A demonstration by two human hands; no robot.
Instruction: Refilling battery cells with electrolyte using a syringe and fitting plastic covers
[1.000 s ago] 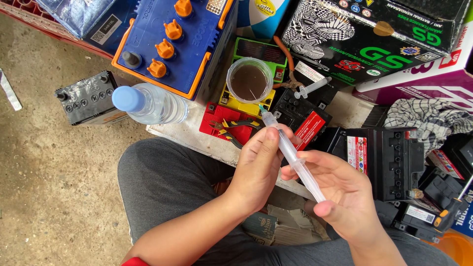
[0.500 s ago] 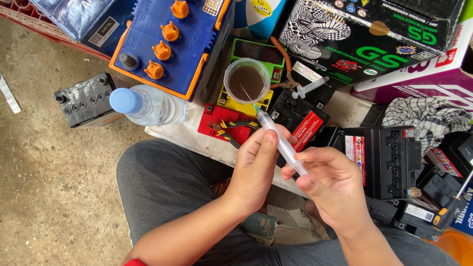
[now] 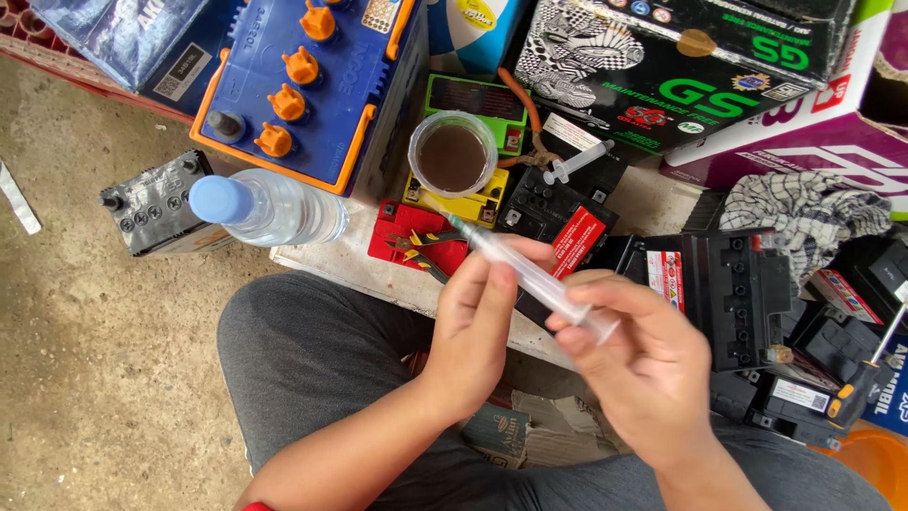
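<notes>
My left hand (image 3: 482,312) pinches the barrel of a clear plastic syringe (image 3: 530,274) near its front. My right hand (image 3: 643,355) grips the syringe's rear end. The syringe slants up to the left, its tip aimed toward a round clear cup (image 3: 453,154) of dark liquid. That cup rests on a small green and yellow battery (image 3: 470,104). A second syringe (image 3: 579,161) lies on a small black battery (image 3: 544,203) just beyond my hands. Pliers with red and yellow handles (image 3: 421,248) lie under the syringe tip.
A capped water bottle (image 3: 270,208) lies at left beside a large blue battery with orange caps (image 3: 312,80). Black batteries (image 3: 733,293), boxes (image 3: 681,76) and a checked cloth (image 3: 804,213) crowd the right. A screwdriver (image 3: 865,378) sits at far right. Bare concrete floor (image 3: 85,378) lies left.
My right hand has slid forward along the syringe toward my left hand, so less of the rear end sticks out. The view has shifted slightly.
</notes>
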